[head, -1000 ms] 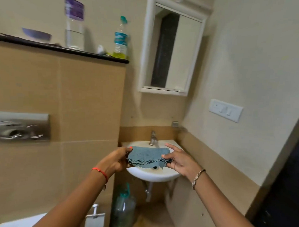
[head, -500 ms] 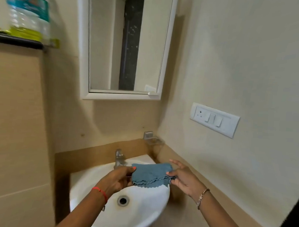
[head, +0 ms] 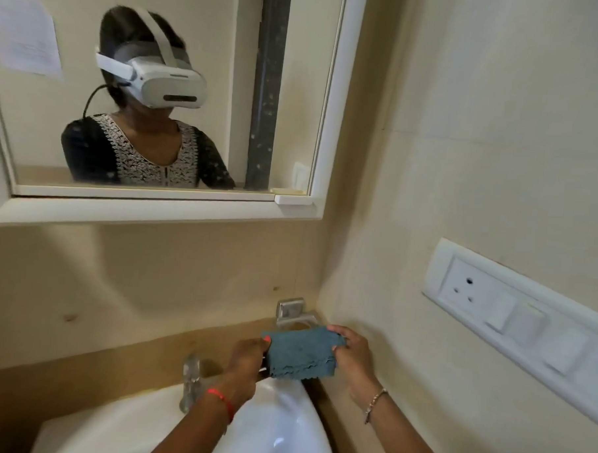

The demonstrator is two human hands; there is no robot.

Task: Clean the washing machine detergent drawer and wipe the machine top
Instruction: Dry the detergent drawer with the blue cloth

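A folded blue-grey cloth [head: 300, 356] with scalloped edges hangs between both hands above the back right rim of a white washbasin [head: 282, 427]. My left hand [head: 247, 359] pinches its left edge and my right hand [head: 352, 353] pinches its right edge. The cloth is held just below a small metal holder [head: 292, 311] fixed to the wall corner. No washing machine or detergent drawer is in view.
A metal tap [head: 190, 382] stands at the basin's back, left of my left arm. A white-framed mirror [head: 161, 206] hangs above, reflecting a person in a headset. A white socket and switch panel [head: 513, 318] is on the right wall.
I have stepped closer to the basin; the mirror and socket panel now fill more of the view. Both hands carried the cloth toward the wall corner near the metal holder.
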